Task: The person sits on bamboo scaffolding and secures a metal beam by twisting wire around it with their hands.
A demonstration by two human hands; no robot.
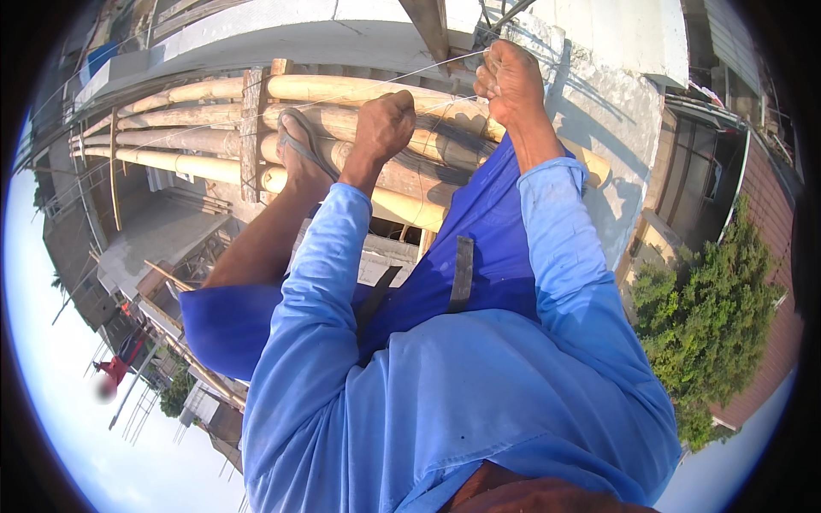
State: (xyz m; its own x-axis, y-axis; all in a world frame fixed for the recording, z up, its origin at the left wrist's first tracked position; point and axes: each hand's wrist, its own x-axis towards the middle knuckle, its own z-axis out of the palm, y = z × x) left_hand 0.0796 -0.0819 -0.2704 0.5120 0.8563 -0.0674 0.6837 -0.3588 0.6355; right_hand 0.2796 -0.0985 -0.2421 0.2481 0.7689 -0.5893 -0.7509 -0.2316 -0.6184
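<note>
A thin white string (453, 61) runs from the left, above the bamboo poles, up to my right hand (513, 83). That hand is closed in a fist around it, raised beside the rough concrete wall. My left hand (384, 128) is also closed, lower and to the left, over the poles. A short stretch of string spans the gap between my two fists. What lies inside the fingers is mostly hidden. Beneath my hands, several bamboo poles (342, 88) lie side by side as a walkway, with a wooden crosspiece (251, 132) over them.
My sandalled foot (299, 147) stands on the poles left of my left hand. A wooden post (428, 26) rises at the top, near a white concrete ledge (282, 43). The concrete wall (603, 128) is at the right. Buildings and a leafy tree (705, 321) appear far below.
</note>
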